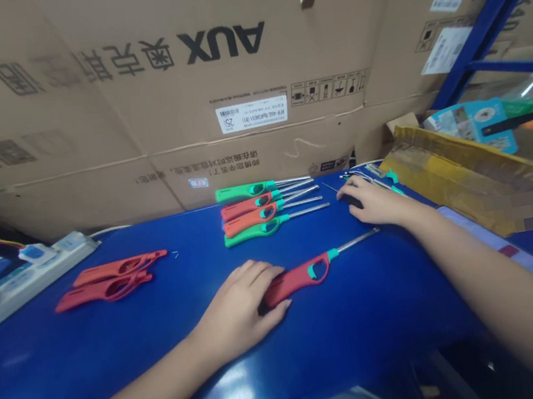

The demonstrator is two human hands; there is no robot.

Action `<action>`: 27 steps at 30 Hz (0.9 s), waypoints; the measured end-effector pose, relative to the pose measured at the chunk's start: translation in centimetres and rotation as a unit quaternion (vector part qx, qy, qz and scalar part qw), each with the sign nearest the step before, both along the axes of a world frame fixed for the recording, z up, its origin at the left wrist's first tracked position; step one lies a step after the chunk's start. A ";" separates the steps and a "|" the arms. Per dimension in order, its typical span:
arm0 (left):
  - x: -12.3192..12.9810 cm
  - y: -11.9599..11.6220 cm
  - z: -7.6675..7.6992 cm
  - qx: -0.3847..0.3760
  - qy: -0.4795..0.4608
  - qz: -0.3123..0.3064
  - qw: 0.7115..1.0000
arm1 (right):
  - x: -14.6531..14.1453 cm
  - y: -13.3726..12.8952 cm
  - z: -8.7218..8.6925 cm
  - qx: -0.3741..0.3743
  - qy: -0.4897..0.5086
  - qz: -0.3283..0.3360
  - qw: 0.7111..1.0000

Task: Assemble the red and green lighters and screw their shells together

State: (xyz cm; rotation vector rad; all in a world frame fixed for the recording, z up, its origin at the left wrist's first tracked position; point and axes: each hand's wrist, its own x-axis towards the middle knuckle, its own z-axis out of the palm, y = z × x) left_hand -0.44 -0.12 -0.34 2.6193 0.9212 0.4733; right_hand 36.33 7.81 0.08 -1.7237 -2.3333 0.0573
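Your left hand is closed over the butt of a red utility lighter, fingers curled across the handle; the lighter lies flat just ahead of that hand, its teal collar and steel nozzle pointing toward your right hand; that hand rests curled on the table, and you cannot tell whether it grips the dark thing under its fingers; just beyond it lies a small tangle of steel rods with teal parts; ahead, between your hands, four finished lighters lie in a row, green, red, orange and green; left of your left hand, well apart, lie two red handle shells; farther left is a white power strip; right of your right hand is a yellow-brown package; everything sits on a glossy blue table, with AUX cardboard cartons stacked behind and a blue steel rack at far right.
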 end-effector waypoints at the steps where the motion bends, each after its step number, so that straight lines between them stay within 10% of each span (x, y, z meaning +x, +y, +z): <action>1: 0.1 -0.1 0.0 0.004 0.011 0.005 1.000 | 0.1 0.0 0.0 -0.012 -0.013 -0.015 1.000; 8: -0.2 1.2 0.4 0.031 0.010 0.041 0.999 | 0.4 -0.2 1.1 -0.060 -0.067 -0.094 0.992; 15: -2.1 8.4 3.0 0.099 -0.017 0.088 0.991 | 0.2 -0.2 1.1 -0.078 -0.087 -0.098 0.988; 27: -2.9 15.7 0.5 0.122 0.003 0.151 0.981 | -0.4 -0.1 0.6 -0.074 -0.096 -0.109 0.987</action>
